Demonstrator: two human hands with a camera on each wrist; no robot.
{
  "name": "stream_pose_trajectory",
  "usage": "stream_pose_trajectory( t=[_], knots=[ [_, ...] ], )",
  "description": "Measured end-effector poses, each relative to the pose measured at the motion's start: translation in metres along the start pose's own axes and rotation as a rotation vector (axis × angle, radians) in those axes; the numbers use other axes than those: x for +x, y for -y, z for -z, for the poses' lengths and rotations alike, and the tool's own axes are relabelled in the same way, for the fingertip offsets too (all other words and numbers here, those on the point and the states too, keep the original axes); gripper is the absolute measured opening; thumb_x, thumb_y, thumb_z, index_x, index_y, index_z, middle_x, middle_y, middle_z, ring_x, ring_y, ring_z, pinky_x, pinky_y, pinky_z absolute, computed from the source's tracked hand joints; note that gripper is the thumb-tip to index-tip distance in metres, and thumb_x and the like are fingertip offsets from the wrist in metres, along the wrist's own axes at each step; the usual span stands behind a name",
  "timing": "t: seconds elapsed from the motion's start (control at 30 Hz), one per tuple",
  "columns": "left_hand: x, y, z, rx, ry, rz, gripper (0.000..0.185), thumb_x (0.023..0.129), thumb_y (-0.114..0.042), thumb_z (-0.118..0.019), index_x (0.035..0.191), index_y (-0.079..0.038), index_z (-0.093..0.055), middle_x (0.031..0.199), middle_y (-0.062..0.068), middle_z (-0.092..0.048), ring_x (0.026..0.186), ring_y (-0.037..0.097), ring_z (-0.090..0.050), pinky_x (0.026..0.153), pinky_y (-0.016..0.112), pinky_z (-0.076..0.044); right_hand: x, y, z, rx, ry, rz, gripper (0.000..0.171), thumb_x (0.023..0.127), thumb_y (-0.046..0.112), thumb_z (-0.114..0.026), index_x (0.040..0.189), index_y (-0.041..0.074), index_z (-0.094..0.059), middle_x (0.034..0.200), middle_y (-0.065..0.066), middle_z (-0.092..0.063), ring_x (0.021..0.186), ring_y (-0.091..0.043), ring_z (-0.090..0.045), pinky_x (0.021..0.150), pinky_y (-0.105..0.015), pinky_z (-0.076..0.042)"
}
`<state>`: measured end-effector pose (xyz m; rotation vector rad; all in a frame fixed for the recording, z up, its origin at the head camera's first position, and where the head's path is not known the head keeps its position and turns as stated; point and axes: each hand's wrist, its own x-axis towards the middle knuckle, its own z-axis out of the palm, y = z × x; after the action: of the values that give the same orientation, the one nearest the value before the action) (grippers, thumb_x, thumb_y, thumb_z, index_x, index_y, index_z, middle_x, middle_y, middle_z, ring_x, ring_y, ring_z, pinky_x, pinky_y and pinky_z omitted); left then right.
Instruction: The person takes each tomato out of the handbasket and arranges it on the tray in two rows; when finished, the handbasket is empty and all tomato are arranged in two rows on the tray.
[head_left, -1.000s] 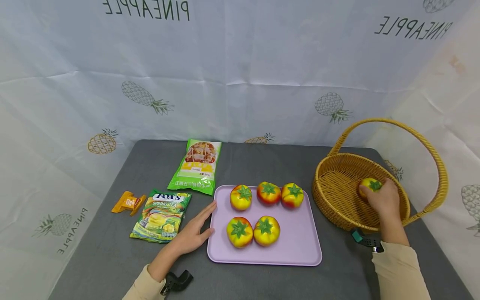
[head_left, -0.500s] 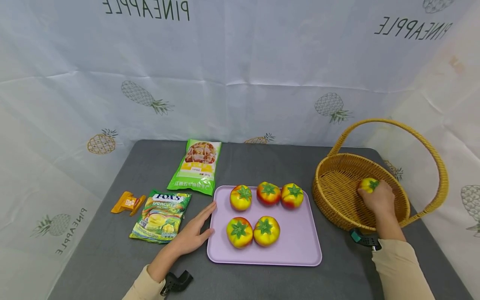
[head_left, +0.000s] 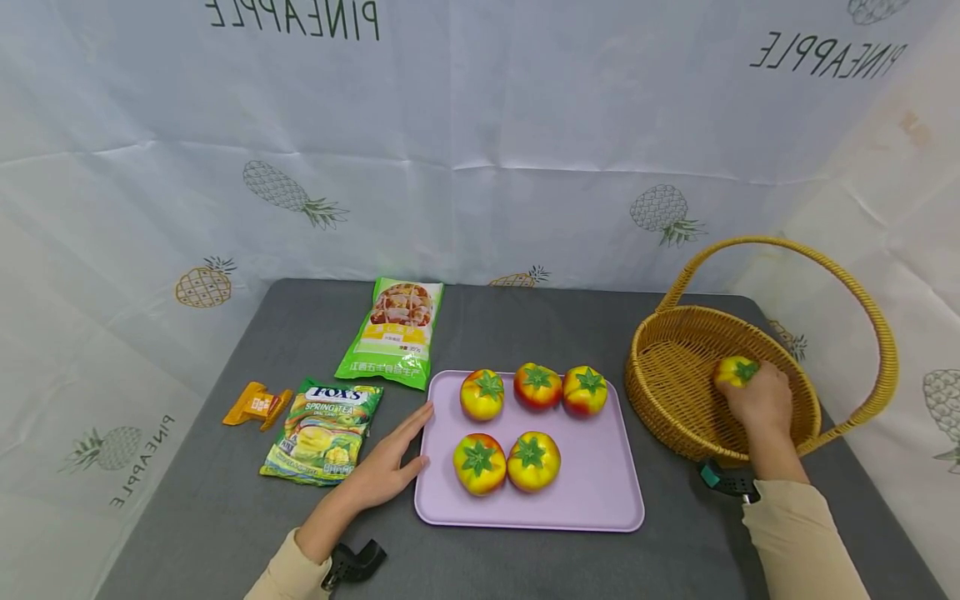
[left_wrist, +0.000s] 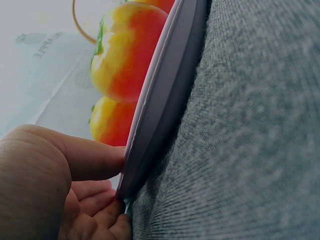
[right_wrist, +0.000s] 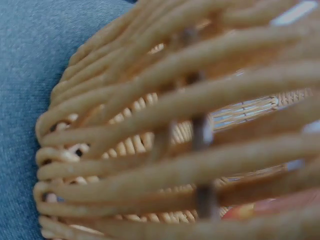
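Observation:
My right hand [head_left: 762, 399] reaches inside the wicker basket [head_left: 647, 410] and grips a yellow-red persimmon [head_left: 734, 371] with a green leafy top. Most of that fruit's right side is hidden by the fingers. In the right wrist view, the basket's woven wall [right_wrist: 165, 115] fills the picture; a bit of red and yellow shows through its gaps. My left hand [head_left: 384, 468] touches the left rim of the lilac tray [head_left: 592, 500] with fingers extended. The left wrist view has the thumb [left_wrist: 97, 159] against the rim. Several more persimmons, such as this one [head_left: 533, 461], sit on the tray.
Left of the tray lie a green Fox's candy bag [head_left: 324, 433] and a small orange packet [head_left: 257, 406]. A green-and-white food bag [head_left: 397, 333] lies behind them. The basket's tall handle [head_left: 888, 358] arches over its right side. A pineapple-print cloth [head_left: 480, 125] hangs behind the grey table.
My right hand has shifted slightly left inside the basket with the persimmon, and its fingers now cover the fruit's right side more. The left hand and tray stay in place.

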<state>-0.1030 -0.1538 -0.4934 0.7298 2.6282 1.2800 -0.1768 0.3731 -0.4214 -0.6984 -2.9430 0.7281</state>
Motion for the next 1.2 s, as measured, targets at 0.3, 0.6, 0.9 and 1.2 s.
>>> stream_pose_trajectory(
  t=[0.3,0.6,0.9,1.2],
  knots=[
    [0.0,0.0,0.001,-0.002,0.003,0.011,0.066,0.093,-0.014,-0.058,0.149,-0.004,-0.026,0.156,0.011,-0.024,0.142,0.029,-0.027,0.111,0.054,-0.026,-0.006,0.004,0.003,0.047,-0.047,-0.006,0.084,0.086,0.038,-0.061,0.141,-0.015,-0.026,0.126,-0.041,-0.034,0.104,-0.051,-0.038,0.074,-0.055,-0.039],
    [0.0,0.002,0.0,-0.002,0.005,0.014,0.066,0.093,-0.016,-0.058,0.15,-0.005,-0.025,0.157,0.011,-0.023,0.142,0.029,-0.026,0.111,0.055,-0.025,-0.017,0.014,0.005,0.129,-0.107,0.072,0.084,0.086,0.045,-0.062,0.142,-0.009,-0.031,0.131,-0.037,-0.036,0.112,-0.049,-0.037,0.079,-0.055,-0.037],
    [-0.001,0.002,-0.001,-0.005,0.005,0.016,0.067,0.093,-0.014,-0.058,0.15,-0.005,-0.025,0.157,0.011,-0.024,0.143,0.029,-0.026,0.111,0.054,-0.025,-0.05,0.041,0.008,0.248,-0.183,0.252,0.077,0.085,0.04,-0.068,0.141,-0.004,-0.039,0.13,-0.031,-0.042,0.113,-0.043,-0.039,0.079,-0.046,-0.036],
    [0.0,0.001,0.0,-0.005,0.01,0.019,0.067,0.093,-0.014,-0.058,0.15,-0.004,-0.025,0.157,0.011,-0.023,0.143,0.029,-0.025,0.111,0.054,-0.025,-0.081,0.059,-0.007,0.329,-0.259,0.387,0.07,0.076,0.027,-0.079,0.134,0.002,-0.05,0.125,-0.019,-0.049,0.109,-0.028,-0.046,0.074,-0.005,-0.032]
  ],
)
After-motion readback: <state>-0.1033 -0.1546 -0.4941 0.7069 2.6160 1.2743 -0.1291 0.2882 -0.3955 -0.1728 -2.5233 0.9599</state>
